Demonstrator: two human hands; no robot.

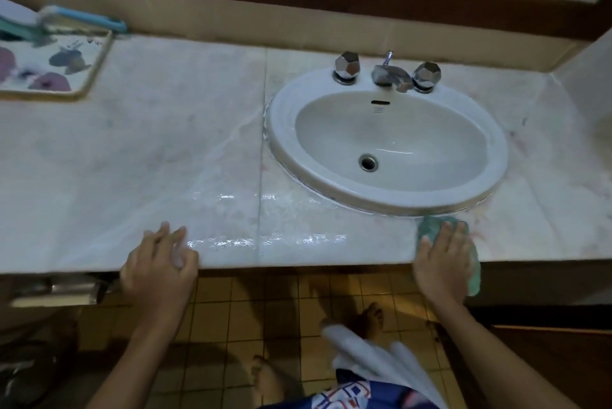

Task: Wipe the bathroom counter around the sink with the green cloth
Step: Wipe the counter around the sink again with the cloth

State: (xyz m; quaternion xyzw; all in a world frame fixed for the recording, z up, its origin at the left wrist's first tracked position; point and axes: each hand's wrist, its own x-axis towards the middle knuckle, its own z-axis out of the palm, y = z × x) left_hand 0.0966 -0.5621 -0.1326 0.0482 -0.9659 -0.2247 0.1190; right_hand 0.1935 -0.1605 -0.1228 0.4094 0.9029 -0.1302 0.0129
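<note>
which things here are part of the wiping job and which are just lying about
Job: green cloth, pressed under right hand; counter; sink; left hand resting on counter's edge.
Lying about: floral tray; blue-edged item behind it; faucet.

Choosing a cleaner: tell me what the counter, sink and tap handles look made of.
Counter: polished marble-like stone, with pale veining and a wet sheen. Sink: probably glazed white ceramic, smooth gloss. Tap handles: seemingly chromed metal, mirror-like facets.
</note>
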